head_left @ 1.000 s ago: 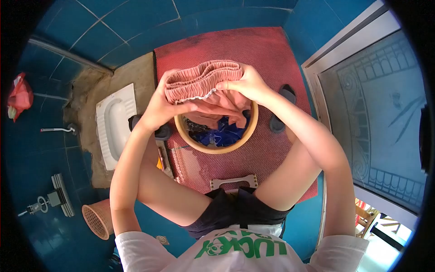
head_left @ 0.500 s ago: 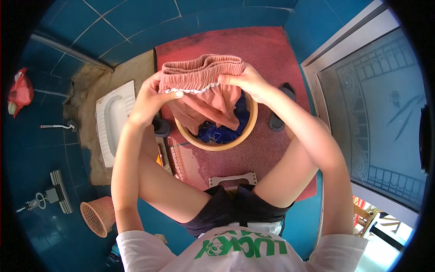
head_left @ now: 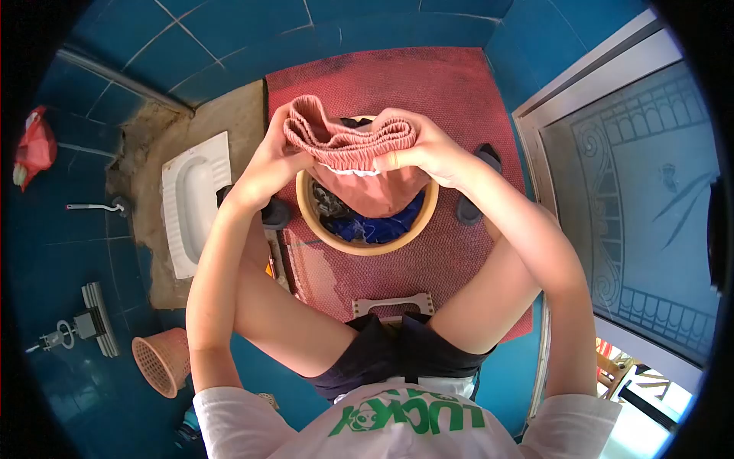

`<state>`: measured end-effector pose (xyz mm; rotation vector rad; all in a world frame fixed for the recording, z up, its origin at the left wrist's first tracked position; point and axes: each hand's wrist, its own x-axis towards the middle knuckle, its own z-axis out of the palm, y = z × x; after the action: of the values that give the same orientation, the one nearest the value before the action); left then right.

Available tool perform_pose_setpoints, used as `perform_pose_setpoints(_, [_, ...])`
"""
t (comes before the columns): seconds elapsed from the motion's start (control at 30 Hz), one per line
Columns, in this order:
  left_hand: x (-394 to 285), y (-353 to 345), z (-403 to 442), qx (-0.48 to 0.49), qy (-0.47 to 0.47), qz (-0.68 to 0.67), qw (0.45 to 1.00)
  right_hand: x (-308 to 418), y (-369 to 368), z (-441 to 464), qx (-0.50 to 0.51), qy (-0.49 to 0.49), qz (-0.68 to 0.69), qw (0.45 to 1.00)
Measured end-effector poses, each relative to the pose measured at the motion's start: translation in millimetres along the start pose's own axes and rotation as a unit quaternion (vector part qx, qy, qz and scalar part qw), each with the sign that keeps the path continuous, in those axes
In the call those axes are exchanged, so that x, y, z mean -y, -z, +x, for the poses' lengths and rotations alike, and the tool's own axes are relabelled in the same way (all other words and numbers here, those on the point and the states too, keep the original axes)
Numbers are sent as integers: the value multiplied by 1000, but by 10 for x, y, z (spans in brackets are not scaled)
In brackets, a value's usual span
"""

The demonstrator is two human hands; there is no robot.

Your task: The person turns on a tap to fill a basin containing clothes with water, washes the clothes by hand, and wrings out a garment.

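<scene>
A salmon-pink garment (head_left: 371, 191) with a gathered elastic waistband hangs over a yellow basin (head_left: 358, 249). My left hand (head_left: 269, 170) is closed on the left end of the waistband, and my right hand (head_left: 428, 153) grips its right end with the thumb in front. Between the hands the waistband sags and folds, with a white strip along its lower edge. Inside the basin, below the garment, lie blue cloth (head_left: 375, 227) and dark cloth (head_left: 327, 200). The garment hides part of the basin.
The basin stands on a red mat (head_left: 459, 92). Left of it are a squat toilet (head_left: 195, 203) and a pink wastebasket (head_left: 162, 363). Dark slippers (head_left: 470, 206) flank the basin. A small stool (head_left: 392, 304) is under me, and a glass-paned door (head_left: 642, 199) stands at right.
The waistband was stretched fairly straight and now sags in the middle, its ends nearer each other. My left hand has shifted right, and the garment's lower part hangs differently over the basin.
</scene>
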<state>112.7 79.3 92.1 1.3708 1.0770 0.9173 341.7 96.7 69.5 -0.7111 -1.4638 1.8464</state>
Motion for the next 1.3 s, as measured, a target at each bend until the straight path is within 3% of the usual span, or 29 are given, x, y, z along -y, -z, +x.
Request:
perform_pose_setpoints(0.1, [36, 57, 57, 2, 50, 0, 999, 79, -9, -48, 18, -22, -7, 1000])
perform_pose_setpoints(0.23, [56, 7, 67, 26, -1, 24, 999, 105, 0, -61, 85, -10, 11, 996])
perform_pose_setpoints(0.3, [86, -86, 61, -72, -162, 162, 971, 34, -14, -59, 114, -2, 32, 993])
perform_pose_setpoints(0.37, [129, -164, 40, -122, -135, 203, 962, 22, -41, -88, 74, -60, 109, 989])
perform_pose_setpoints(0.47, [211, -297, 44, -156, -58, -69, 984, -46, -19, -61, 35, -41, 139, 989])
perform_pose_setpoints(0.5, [173, -332, 16, -155, -59, -69, 984, -48, -15, -51, 18, -40, 155, 987])
perform_pose_setpoints(0.57, [53, -393, -35, -103, -19, -204, 973, -51, -11, -39, 20, -22, 154, 988])
perform_pose_setpoints(0.63, [104, -418, -36, -57, -36, -208, 976, -19, 0, -50, 33, -2, 171, 985])
perform_pose_setpoints(0.7, [100, -519, -73, 11, -216, -22, 976, -23, 7, -54, 30, -15, 165, 986])
perform_pose_setpoints(0.83, [162, -633, -62, -68, -218, 85, 970, -22, -75, -66, 25, -2, 146, 989])
perform_pose_setpoints(0.93, [253, -590, 7, -90, -152, 152, 972, -63, -120, -40, -10, -3, 100, 995])
perform_pose_setpoints(1.07, [322, -580, 71, -96, -140, 136, 976, -91, -148, -30, -44, 11, 100, 994])
perform_pose_setpoints(1.17, [378, -560, 96, -78, -163, 107, 978, -90, -101, -45, -37, 3, 61, 997])
perform_pose_setpoints(1.23, [412, -532, 107, -103, -234, 119, 959, -71, -67, -54, -45, 9, 54, 998])
perform_pose_setpoints(1.3, [174, -399, 91, -148, -253, 250, 923, -54, -37, -65, -52, 14, 46, 997])
